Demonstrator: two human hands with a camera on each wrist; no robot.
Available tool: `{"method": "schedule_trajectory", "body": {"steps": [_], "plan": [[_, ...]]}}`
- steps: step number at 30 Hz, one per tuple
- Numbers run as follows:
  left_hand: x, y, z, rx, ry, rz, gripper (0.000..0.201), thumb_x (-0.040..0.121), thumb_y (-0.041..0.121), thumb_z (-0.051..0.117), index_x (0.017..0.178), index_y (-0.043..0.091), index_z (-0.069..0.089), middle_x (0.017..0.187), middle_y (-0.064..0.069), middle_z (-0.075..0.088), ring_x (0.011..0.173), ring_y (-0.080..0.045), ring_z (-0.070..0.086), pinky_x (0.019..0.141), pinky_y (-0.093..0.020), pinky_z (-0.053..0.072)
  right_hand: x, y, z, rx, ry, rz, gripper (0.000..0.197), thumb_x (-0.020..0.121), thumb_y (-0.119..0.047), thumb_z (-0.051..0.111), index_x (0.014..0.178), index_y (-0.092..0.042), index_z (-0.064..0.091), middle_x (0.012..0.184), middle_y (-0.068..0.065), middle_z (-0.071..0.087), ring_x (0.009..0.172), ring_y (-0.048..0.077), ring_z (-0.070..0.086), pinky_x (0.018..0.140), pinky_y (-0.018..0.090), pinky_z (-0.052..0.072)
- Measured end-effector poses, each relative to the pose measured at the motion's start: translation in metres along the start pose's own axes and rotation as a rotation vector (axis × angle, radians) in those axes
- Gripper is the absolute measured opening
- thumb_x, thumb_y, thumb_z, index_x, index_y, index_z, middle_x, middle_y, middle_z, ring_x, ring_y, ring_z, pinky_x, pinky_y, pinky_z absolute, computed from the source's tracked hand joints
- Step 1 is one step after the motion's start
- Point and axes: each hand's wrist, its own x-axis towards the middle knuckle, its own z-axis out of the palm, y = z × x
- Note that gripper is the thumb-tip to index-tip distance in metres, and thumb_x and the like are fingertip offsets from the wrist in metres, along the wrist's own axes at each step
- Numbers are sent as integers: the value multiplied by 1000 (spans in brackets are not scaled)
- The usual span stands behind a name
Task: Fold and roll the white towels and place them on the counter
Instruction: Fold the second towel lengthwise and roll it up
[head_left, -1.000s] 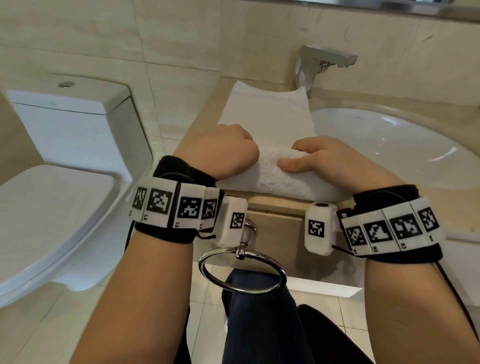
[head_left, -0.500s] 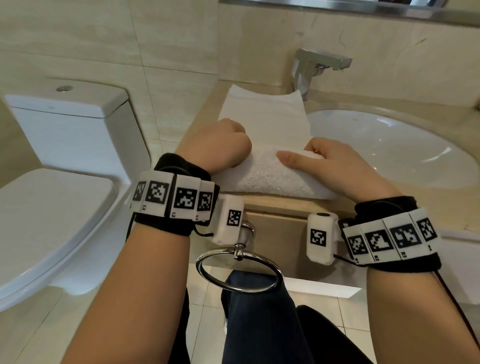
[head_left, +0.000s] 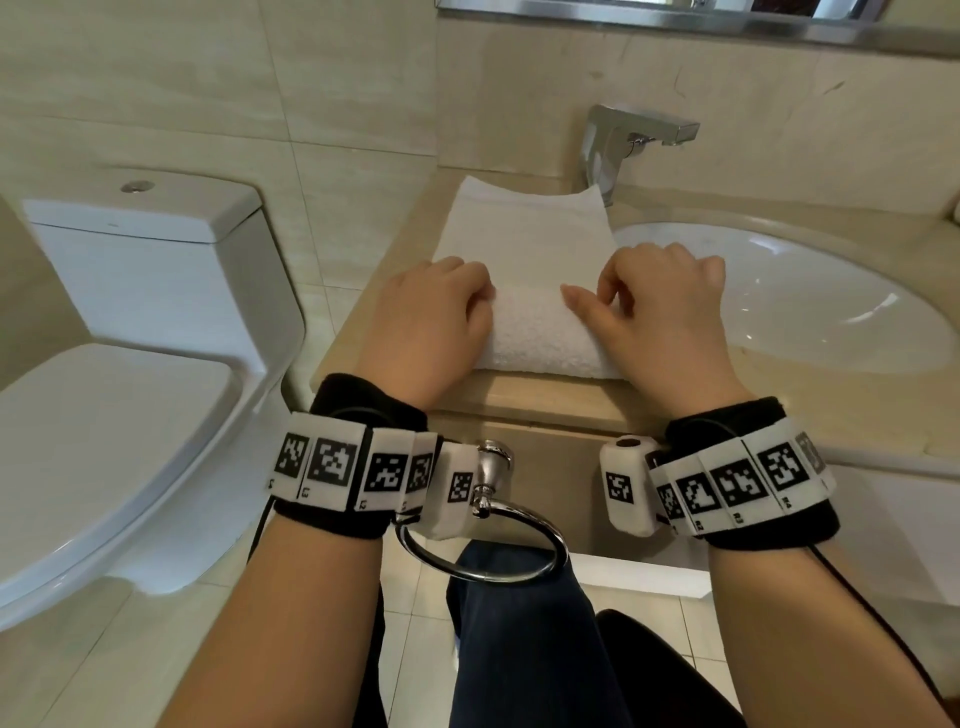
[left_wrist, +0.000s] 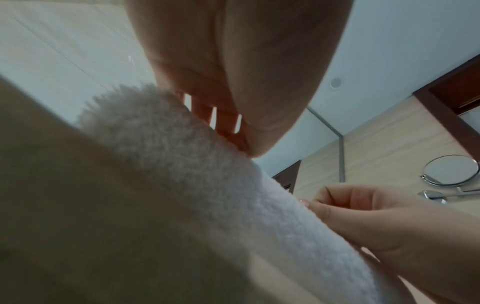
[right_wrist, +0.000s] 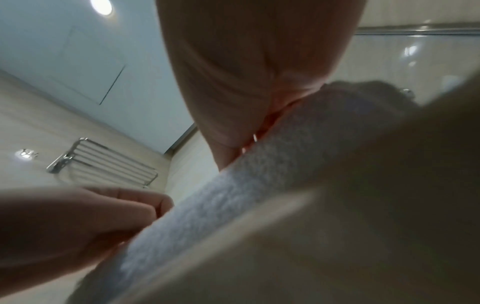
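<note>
Right now both hands, left hand (head_left: 434, 312) and right hand (head_left: 657, 312), curl their fingers round the half-rolled towel (head_left: 535, 332) on the counter (head_left: 524, 397).

Soft even light, wide-angle bending; wrist views dim, blurred.

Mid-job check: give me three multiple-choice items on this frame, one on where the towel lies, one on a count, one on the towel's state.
1. Where does the white towel lie?
A. in the sink basin
B. on the counter, left of the sink basin
C. on the toilet lid

2. How many hands are on the towel?
A. none
B. one
C. two

3. What state is the towel in?
A. partly rolled, far end flat
B. hanging from the towel ring
C. fully rolled

Key: 1 B, it lies between toilet and basin; 2 C, left hand and right hand both grip the roll; 3 A, flat cloth reaches toward the faucet.
</note>
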Motion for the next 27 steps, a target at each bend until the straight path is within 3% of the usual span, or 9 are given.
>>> {"method": "schedule_trajectory", "body": {"steps": [3,6,9,14,17,20,24,27], "plan": [[-7,1,-3,93,-74,-55,55,81,46,29,113,17,63,109,0,66,112,-23,50,99,-35,29,-6,0,-2,-9,-75,-41,34,85,-54,55,91,-21,55,88,-8,45,89,17,43,78,30,22],[-6,7,-2,230,-196,-98,64,71,56,34,119,21,56,116,1,59,125,-24,33,104,-39,16,-14,3,-7,-42,-230,-84,55,76,-53,64,118,-19,53,116,0,46,108,21,42,88,32,29],[-2,7,1,295,-240,-64,60,71,50,45,122,19,49,119,0,57,123,-25,34,103,-42,17,-17,5,-5,-12,-281,-97,59,76,-31,66,130,-14,48,127,6,44,114,27,45,93,32,32],[2,1,2,380,-229,46,65,78,25,54,139,19,33,128,-6,47,112,-30,49,101,-39,26,-15,3,1,8,-260,-57,55,77,-1,56,131,-11,49,127,11,52,112,32,49,90,33,34],[0,-2,0,292,-191,47,67,79,26,55,141,20,32,124,-6,46,109,-29,51,99,-38,27,-15,5,-1,5,-255,-43,51,79,-4,55,129,-13,49,118,9,58,106,29,50,79,29,31],[-3,-3,-6,87,-154,-30,59,78,33,57,133,19,40,115,2,52,101,-21,50,93,-34,30,-12,7,-9,47,-293,-2,47,82,-9,53,128,-18,49,115,7,60,104,27,52,74,27,29],[-4,-9,-7,-292,-100,-241,55,63,31,71,114,33,51,96,13,55,89,-10,51,67,-19,38,-7,9,-22,112,-396,53,40,84,-10,52,122,-21,51,107,6,61,88,21,49,71,26,29],[-4,-17,-6,-516,-76,-347,52,49,38,70,99,39,56,94,14,54,90,-6,52,71,-24,40,-1,10,-26,188,-443,123,35,84,-10,51,117,-21,54,104,6,60,89,21,48,73,28,33]]}}
